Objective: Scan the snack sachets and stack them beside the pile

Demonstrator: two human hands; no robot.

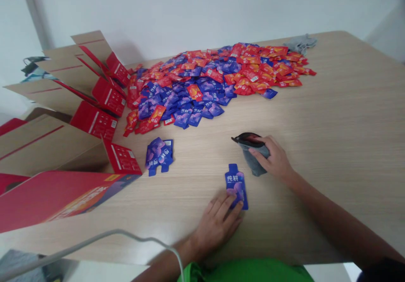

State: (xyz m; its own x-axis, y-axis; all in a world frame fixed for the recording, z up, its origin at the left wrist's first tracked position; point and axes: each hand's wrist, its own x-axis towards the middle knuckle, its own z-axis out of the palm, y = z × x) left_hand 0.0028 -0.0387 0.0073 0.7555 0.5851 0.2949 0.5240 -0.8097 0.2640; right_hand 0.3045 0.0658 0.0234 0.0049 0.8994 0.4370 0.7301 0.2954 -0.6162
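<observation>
Pale wood-grain table [332, 126] beneath, the left hand [218, 223] has fingers on a blue-purple sachet [234, 180], grip unclear, while the right hand's [276, 159] fingers grip an open-mouthed gray pouch [253, 161].

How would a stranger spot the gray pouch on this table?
On the table, look in front of the heap of red and blue packets. The right hand holds the pouch there. Unlike the packets, it is gray, open and dark-rimmed at the top.
</observation>
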